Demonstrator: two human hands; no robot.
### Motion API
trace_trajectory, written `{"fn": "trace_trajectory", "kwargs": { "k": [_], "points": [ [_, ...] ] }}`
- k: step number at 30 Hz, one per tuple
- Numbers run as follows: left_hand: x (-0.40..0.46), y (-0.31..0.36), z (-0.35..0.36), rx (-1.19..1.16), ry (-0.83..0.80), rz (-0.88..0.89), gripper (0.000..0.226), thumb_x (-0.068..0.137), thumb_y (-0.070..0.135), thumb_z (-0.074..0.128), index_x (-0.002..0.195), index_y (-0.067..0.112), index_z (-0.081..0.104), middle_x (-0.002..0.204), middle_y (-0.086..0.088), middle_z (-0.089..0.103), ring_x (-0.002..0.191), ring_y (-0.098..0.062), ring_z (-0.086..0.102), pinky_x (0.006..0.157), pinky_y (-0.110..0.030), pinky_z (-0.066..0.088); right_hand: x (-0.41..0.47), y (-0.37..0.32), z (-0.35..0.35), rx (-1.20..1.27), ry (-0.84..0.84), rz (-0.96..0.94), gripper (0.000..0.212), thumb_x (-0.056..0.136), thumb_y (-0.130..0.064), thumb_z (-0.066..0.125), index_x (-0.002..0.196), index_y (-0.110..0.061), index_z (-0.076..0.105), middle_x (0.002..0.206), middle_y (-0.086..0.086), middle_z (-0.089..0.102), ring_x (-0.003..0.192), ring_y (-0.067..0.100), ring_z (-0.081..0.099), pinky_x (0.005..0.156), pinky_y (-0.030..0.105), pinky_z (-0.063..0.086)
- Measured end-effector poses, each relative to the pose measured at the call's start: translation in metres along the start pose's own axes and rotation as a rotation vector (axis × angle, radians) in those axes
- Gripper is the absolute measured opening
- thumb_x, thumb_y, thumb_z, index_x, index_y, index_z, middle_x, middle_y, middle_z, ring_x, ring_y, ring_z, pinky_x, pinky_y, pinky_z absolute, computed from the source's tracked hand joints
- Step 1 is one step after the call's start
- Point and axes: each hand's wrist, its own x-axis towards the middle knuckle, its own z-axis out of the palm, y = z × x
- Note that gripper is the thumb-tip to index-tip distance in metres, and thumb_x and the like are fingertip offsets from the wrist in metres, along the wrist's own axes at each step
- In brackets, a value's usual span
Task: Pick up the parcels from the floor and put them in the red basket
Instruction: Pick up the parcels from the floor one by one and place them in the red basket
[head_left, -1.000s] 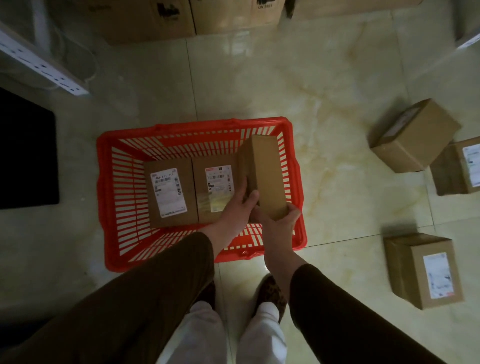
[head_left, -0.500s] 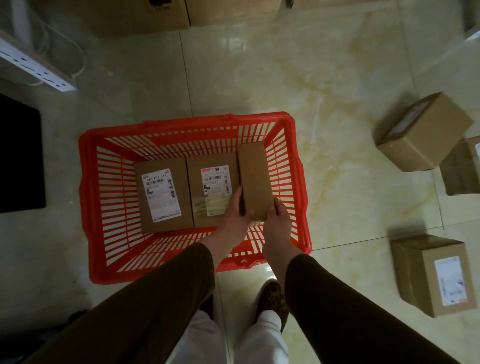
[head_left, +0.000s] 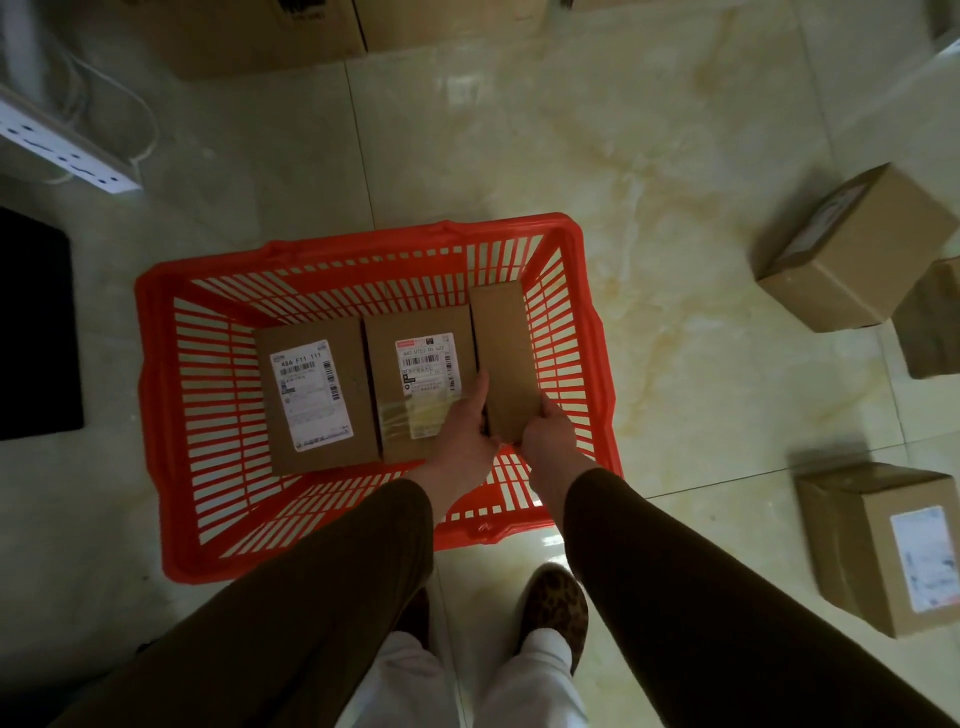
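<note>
Both hands grip a plain cardboard parcel (head_left: 503, 364) at its near end, the left hand (head_left: 464, 435) flat against its left side and the right hand (head_left: 550, 435) wrapped round its right side. A second ago this parcel was tilted and raised above the red basket (head_left: 156, 395); now it sits lower, standing on its narrow edge inside the basket, squeezed between the middle labelled parcel (head_left: 420, 382) and the basket's right wall. The left labelled parcel (head_left: 314, 395) lies flat just beside the middle one, as before (both show white barcode labels on top). Whether the held parcel has reached the basket floor cannot be told. On the tiled floor (head_left: 649, 182) to the right, three parcels wait: a far box (head_left: 852, 249), a partly cropped box (head_left: 932, 325) just behind it at the frame edge, and a near box (head_left: 883, 545) with a label on its side. A white power strip (head_left: 67, 150) lies at the far left.
</note>
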Motion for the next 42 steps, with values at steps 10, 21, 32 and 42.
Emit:
{"fn": "trace_trajectory", "kwargs": {
  "k": [10, 21, 32, 42],
  "points": [
    [-0.062, 0.04, -0.021, -0.074, -0.058, -0.082, 0.065, 0.096, 0.009, 0.06, 0.148, 0.038, 0.035, 0.122, 0.005, 0.063, 0.103, -0.017, 0.069, 0.075, -0.024, 0.056, -0.074, -0.011, -0.042, 0.007, -0.144, 0.014, 0.02, 0.103, -0.023, 0.052, 0.118, -0.016, 0.063, 0.11, 0.003, 0.071, 0.101, 0.023, 0.069, 0.087, 0.037, 0.058],
    [-0.153, 0.137, -0.022, -0.088, 0.04, -0.006, 0.058, 0.1, 0.033, 0.056, 0.153, 0.023, 0.034, 0.15, 0.0, 0.047, 0.119, -0.015, 0.055, 0.082, -0.023, 0.038, -0.172, -0.031, -0.136, 0.278, -0.066, -0.217, 0.02, 0.099, -0.033, 0.056, 0.096, -0.019, 0.071, 0.083, -0.001, 0.077, 0.069, 0.012, 0.075, 0.062, 0.027, 0.062],
    [-0.189, 0.218, 0.094, 0.041, 0.064, 0.101, 0.039, 0.098, 0.014, 0.058, 0.137, 0.007, 0.053, 0.136, -0.011, 0.057, 0.114, -0.015, 0.053, 0.074, -0.013, 0.039, -0.18, -0.012, -0.305, 0.358, 0.008, -0.248, 0.014, 0.097, -0.027, 0.06, 0.103, -0.022, 0.071, 0.116, 0.002, 0.071, 0.104, 0.02, 0.066, 0.078, 0.029, 0.043],
    [-0.184, 0.264, 0.203, 0.019, -0.004, 0.119, 0.028, 0.096, 0.018, 0.06, 0.124, 0.014, 0.064, 0.125, -0.005, 0.063, 0.111, -0.013, 0.056, 0.088, -0.024, 0.04, -0.14, -0.014, -0.426, 0.359, 0.09, -0.259, 0.009, 0.094, -0.027, 0.06, 0.09, -0.025, 0.068, 0.097, -0.002, 0.067, 0.095, 0.019, 0.064, 0.1, 0.04, 0.051]
  ]
}}
